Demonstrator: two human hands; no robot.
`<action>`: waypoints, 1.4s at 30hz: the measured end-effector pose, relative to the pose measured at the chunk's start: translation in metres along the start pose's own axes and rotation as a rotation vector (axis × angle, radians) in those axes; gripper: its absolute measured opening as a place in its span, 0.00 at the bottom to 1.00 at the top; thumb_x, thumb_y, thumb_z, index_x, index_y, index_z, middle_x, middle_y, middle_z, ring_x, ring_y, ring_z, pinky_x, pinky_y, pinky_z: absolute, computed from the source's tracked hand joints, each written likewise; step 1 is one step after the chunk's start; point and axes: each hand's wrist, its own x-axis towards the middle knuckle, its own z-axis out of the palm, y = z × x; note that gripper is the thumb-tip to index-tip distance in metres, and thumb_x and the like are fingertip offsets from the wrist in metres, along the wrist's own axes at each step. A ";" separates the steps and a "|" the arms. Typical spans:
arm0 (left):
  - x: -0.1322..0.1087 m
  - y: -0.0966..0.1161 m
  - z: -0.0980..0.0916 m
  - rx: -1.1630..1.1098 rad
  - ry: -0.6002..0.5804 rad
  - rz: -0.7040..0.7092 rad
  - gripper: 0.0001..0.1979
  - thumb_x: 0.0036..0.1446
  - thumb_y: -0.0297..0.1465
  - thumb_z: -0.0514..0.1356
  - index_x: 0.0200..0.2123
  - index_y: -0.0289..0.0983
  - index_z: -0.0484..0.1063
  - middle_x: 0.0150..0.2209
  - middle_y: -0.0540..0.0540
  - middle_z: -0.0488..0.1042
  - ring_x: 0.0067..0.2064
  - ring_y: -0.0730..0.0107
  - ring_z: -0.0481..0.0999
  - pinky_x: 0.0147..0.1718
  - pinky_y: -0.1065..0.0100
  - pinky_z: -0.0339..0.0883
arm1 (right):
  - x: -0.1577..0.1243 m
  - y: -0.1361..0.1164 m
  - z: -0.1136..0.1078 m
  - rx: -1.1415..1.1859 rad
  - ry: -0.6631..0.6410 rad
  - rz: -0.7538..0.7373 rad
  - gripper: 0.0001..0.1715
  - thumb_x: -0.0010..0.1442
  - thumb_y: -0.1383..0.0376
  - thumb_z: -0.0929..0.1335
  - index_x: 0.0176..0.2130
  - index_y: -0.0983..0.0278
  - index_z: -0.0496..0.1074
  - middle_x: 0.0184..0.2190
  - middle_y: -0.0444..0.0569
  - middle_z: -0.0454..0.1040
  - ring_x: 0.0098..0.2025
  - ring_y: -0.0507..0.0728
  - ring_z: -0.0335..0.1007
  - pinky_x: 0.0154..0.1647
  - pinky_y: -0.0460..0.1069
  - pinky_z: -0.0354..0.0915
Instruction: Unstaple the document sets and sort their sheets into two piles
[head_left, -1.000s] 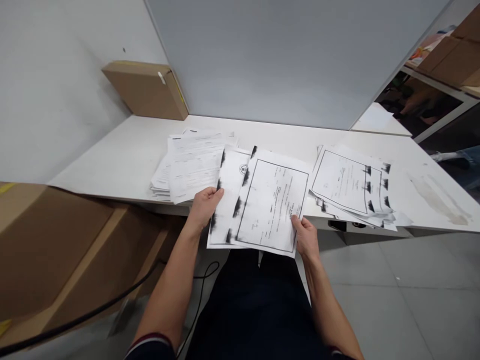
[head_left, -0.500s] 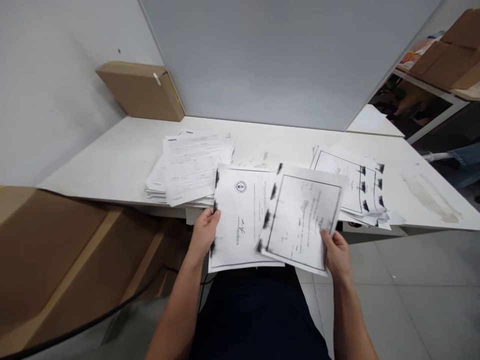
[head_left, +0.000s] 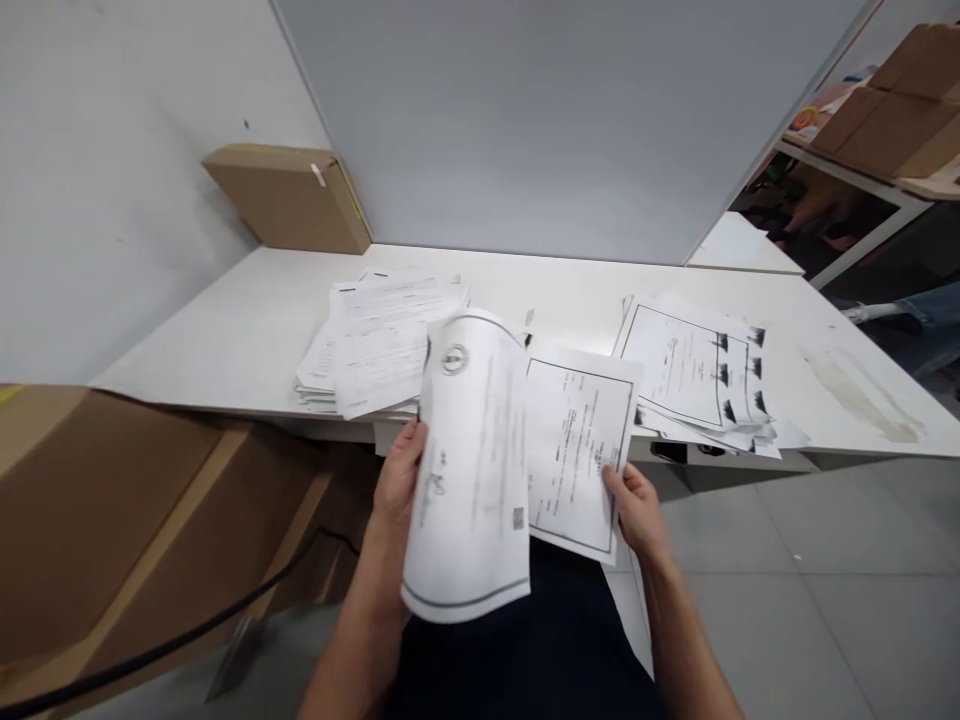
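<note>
My left hand [head_left: 399, 480] grips the left edge of a printed sheet with a round seal [head_left: 469, 470], which curls upward and is blurred. My right hand [head_left: 636, 503] pinches the lower right corner of a second sheet with a black border [head_left: 577, 450], held beside the first and partly behind it. Both sheets hang over my lap in front of the white table [head_left: 247, 320]. A loose pile of papers [head_left: 382, 335] lies on the table to the left. Another stack with dark edge marks [head_left: 697, 370] lies to the right.
A cardboard box [head_left: 289, 200] leans in the table's back left corner against a grey partition [head_left: 555, 120]. A large cardboard box [head_left: 97, 500] and a black cable [head_left: 187, 630] lie at my left. Shelves with boxes [head_left: 892, 110] stand at the far right.
The two sheets were overlapped in both hands, then drawn apart. The seal sheet now bends up in my left hand and overlaps the bordered sheet, which my right hand has brought back leftward.
</note>
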 end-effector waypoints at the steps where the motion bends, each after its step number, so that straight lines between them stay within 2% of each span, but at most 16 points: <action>1: 0.002 -0.007 0.002 0.060 -0.004 -0.001 0.15 0.45 0.40 0.64 0.35 0.38 0.72 0.29 0.48 0.76 0.28 0.71 0.73 0.28 0.70 0.68 | -0.002 0.002 0.006 0.024 -0.026 0.014 0.23 0.47 0.52 0.72 0.41 0.62 0.75 0.36 0.49 0.79 0.38 0.61 0.74 0.39 0.53 0.69; 4: 0.006 -0.025 0.004 0.344 0.012 0.076 0.13 0.45 0.40 0.64 0.27 0.36 0.70 0.23 0.53 0.70 0.24 0.77 0.67 0.25 0.75 0.61 | -0.007 0.006 0.013 0.027 -0.081 0.088 0.24 0.49 0.50 0.71 0.42 0.61 0.74 0.34 0.47 0.79 0.37 0.61 0.75 0.36 0.52 0.69; 7: 0.008 -0.038 0.001 0.604 0.043 0.178 0.14 0.46 0.41 0.63 0.21 0.36 0.65 0.19 0.54 0.63 0.23 0.78 0.61 0.22 0.75 0.55 | -0.008 0.005 0.008 -0.024 -0.016 0.140 0.26 0.52 0.45 0.66 0.40 0.61 0.76 0.32 0.47 0.79 0.38 0.61 0.75 0.37 0.50 0.69; 10: 0.010 -0.050 -0.002 0.718 -0.002 0.157 0.16 0.45 0.41 0.62 0.19 0.37 0.62 0.18 0.55 0.58 0.22 0.78 0.58 0.21 0.75 0.52 | -0.007 0.001 0.004 -0.051 -0.018 0.123 0.31 0.53 0.41 0.62 0.39 0.61 0.76 0.34 0.50 0.79 0.41 0.62 0.74 0.40 0.51 0.68; 14: 0.013 -0.064 -0.001 0.608 -0.113 0.033 0.16 0.42 0.40 0.65 0.26 0.36 0.64 0.22 0.54 0.65 0.25 0.76 0.65 0.23 0.75 0.57 | -0.005 -0.005 0.007 -0.156 -0.099 0.020 0.26 0.48 0.51 0.72 0.45 0.60 0.73 0.42 0.51 0.77 0.45 0.63 0.72 0.43 0.53 0.67; 17: 0.011 -0.066 0.006 0.434 -0.129 -0.067 0.21 0.41 0.43 0.65 0.34 0.35 0.64 0.27 0.50 0.72 0.28 0.72 0.71 0.28 0.72 0.64 | -0.004 -0.006 0.008 -0.215 -0.168 -0.021 0.25 0.48 0.55 0.72 0.45 0.61 0.73 0.45 0.51 0.76 0.46 0.63 0.71 0.44 0.53 0.66; 20: 0.006 -0.062 0.011 0.316 -0.113 -0.145 0.24 0.46 0.47 0.61 0.39 0.35 0.63 0.30 0.47 0.74 0.29 0.70 0.73 0.29 0.69 0.66 | -0.005 -0.007 0.004 -0.220 -0.219 -0.018 0.25 0.49 0.55 0.71 0.46 0.61 0.73 0.44 0.51 0.76 0.47 0.63 0.70 0.45 0.54 0.66; 22: 0.001 -0.060 0.014 0.291 -0.089 -0.129 0.24 0.48 0.47 0.60 0.42 0.35 0.62 0.30 0.47 0.74 0.29 0.70 0.73 0.29 0.69 0.66 | -0.007 -0.009 0.000 -0.241 -0.219 -0.042 0.24 0.50 0.54 0.71 0.46 0.61 0.73 0.43 0.50 0.77 0.48 0.63 0.70 0.46 0.53 0.66; 25: -0.005 -0.057 0.016 0.289 -0.145 -0.026 0.22 0.51 0.44 0.60 0.44 0.35 0.65 0.34 0.46 0.75 0.33 0.69 0.73 0.35 0.67 0.67 | -0.008 -0.015 -0.005 -0.330 -0.254 -0.111 0.22 0.54 0.54 0.68 0.47 0.61 0.72 0.43 0.50 0.76 0.48 0.62 0.69 0.47 0.54 0.66; 29: -0.004 -0.037 0.030 0.337 -0.131 0.187 0.17 0.52 0.42 0.59 0.38 0.35 0.72 0.34 0.47 0.76 0.36 0.69 0.73 0.38 0.69 0.66 | -0.003 -0.036 -0.001 -0.398 -0.231 -0.254 0.20 0.57 0.56 0.66 0.46 0.62 0.70 0.43 0.51 0.76 0.46 0.61 0.70 0.46 0.53 0.66; 32: 0.006 0.000 0.052 0.289 -0.084 0.425 0.15 0.51 0.41 0.61 0.36 0.36 0.73 0.34 0.48 0.76 0.37 0.69 0.73 0.39 0.69 0.66 | 0.009 -0.067 0.014 -0.326 -0.164 -0.407 0.16 0.56 0.58 0.67 0.45 0.60 0.70 0.41 0.49 0.76 0.44 0.59 0.71 0.45 0.52 0.66; 35: 0.019 0.044 0.076 0.200 -0.089 0.660 0.12 0.49 0.40 0.63 0.29 0.36 0.72 0.27 0.51 0.73 0.33 0.72 0.72 0.36 0.71 0.66 | 0.026 -0.102 0.034 -0.204 -0.130 -0.560 0.14 0.56 0.60 0.68 0.43 0.59 0.70 0.41 0.46 0.76 0.45 0.57 0.71 0.47 0.52 0.66; 38: 0.034 0.072 0.093 0.115 -0.134 0.765 0.12 0.48 0.39 0.65 0.26 0.37 0.69 0.24 0.54 0.69 0.30 0.76 0.70 0.34 0.73 0.66 | 0.045 -0.125 0.051 -0.104 -0.148 -0.676 0.14 0.55 0.61 0.69 0.43 0.59 0.70 0.41 0.46 0.76 0.45 0.57 0.71 0.49 0.53 0.65; 40: 0.044 0.077 0.096 0.094 -0.160 0.782 0.12 0.47 0.38 0.65 0.26 0.37 0.67 0.23 0.54 0.68 0.29 0.77 0.70 0.33 0.73 0.66 | 0.058 -0.127 0.059 -0.070 -0.184 -0.686 0.15 0.55 0.61 0.69 0.44 0.59 0.69 0.41 0.47 0.76 0.45 0.57 0.71 0.50 0.55 0.64; 42: 0.054 0.072 0.094 0.099 -0.187 0.757 0.13 0.46 0.39 0.66 0.27 0.38 0.67 0.24 0.54 0.68 0.30 0.77 0.70 0.33 0.73 0.66 | 0.070 -0.121 0.065 -0.081 -0.212 -0.644 0.15 0.54 0.60 0.69 0.43 0.60 0.69 0.40 0.47 0.76 0.45 0.58 0.71 0.50 0.55 0.64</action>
